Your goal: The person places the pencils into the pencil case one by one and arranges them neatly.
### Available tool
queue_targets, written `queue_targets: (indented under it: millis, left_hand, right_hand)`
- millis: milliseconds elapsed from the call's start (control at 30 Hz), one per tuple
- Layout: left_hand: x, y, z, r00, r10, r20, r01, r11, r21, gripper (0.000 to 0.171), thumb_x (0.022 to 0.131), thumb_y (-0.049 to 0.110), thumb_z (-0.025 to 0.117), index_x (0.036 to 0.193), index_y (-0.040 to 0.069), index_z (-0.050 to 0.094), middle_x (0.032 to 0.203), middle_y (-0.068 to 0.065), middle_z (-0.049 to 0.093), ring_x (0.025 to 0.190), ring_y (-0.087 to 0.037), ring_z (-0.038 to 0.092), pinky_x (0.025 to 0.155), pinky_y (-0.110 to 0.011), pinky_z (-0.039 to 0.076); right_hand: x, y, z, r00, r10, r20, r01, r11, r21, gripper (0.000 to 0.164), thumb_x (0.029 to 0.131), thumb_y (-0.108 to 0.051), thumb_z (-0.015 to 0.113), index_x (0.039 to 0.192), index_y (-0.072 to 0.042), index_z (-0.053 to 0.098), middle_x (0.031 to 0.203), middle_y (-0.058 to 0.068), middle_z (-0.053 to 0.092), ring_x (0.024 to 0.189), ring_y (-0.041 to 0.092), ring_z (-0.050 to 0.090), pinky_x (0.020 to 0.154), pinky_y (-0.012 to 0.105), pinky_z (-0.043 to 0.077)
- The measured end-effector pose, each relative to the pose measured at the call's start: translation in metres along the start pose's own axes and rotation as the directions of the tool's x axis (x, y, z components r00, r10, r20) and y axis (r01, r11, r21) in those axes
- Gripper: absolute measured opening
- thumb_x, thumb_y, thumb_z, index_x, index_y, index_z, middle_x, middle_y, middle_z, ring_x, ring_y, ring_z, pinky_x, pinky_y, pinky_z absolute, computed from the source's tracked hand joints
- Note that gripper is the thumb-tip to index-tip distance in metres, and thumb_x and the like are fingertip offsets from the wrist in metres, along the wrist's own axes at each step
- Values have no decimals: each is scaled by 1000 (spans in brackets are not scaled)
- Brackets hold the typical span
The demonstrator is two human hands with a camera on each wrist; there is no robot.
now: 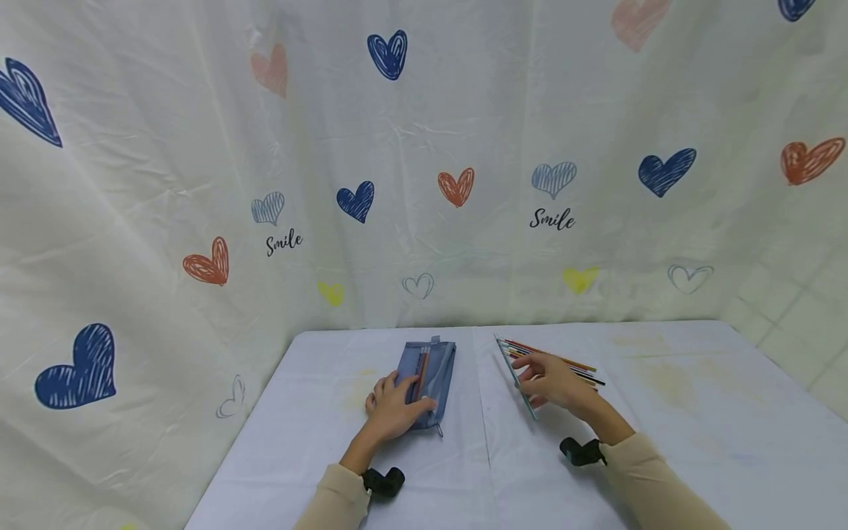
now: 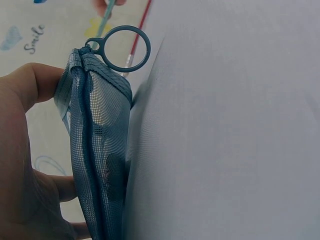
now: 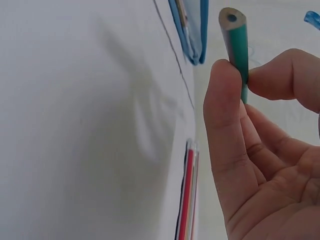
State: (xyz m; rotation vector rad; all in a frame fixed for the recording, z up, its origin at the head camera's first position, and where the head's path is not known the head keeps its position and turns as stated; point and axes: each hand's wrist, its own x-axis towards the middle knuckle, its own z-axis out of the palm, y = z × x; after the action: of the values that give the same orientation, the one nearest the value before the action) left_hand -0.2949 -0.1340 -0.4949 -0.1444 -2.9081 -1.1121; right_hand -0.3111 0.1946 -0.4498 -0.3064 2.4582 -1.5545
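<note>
A blue mesh pencil case [image 1: 442, 383] lies on the table, with a few pencils [image 1: 422, 366] showing at its upper side. My left hand [image 1: 391, 408] rests on the case with fingers spread, its thumb touching the near end. In the left wrist view the zipper's ring pull [image 2: 148, 49] sticks out from the case end. My right hand [image 1: 553, 379] pinches a green pencil [image 3: 239, 47] between thumb and fingers. The pencil is tilted above the table, its flat end with the lead core facing the right wrist camera. Several coloured pencils [image 1: 583, 366] lie beyond and under the right hand.
A white cloth with a crease covers the table [image 1: 695, 427]. Behind it hangs a pale curtain [image 1: 490, 118] printed with hearts and words. Each wrist wears a black camera mount [image 1: 384, 482]. Light floor tiles [image 1: 782, 309] show at the right.
</note>
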Motion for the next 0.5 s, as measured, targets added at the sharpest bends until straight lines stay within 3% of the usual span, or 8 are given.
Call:
queue_targets:
  millis: [133, 500]
  left_hand:
    - [0, 0, 0, 1000, 1, 2, -1, 1000, -7, 74, 84, 56, 70, 145, 17, 57, 164, -23, 28, 149, -46, 21, 111, -72, 11]
    - [-1, 1, -1, 1000, -3, 7, 3, 1000, -1, 74, 84, 56, 70, 146, 17, 56, 164, -23, 27, 150, -47, 19, 112, -74, 9]
  right_hand:
    - [1, -4, 9, 1000, 9, 26, -10, 999, 40, 45, 91, -4, 67, 133, 3, 56, 101, 14, 63, 80, 21, 65, 74, 42, 61]
    - [7, -9, 40, 996, 90, 27, -90, 996, 4, 40, 89, -5, 67, 128, -2, 62, 94, 11, 64, 76, 21, 64, 70, 37, 61]
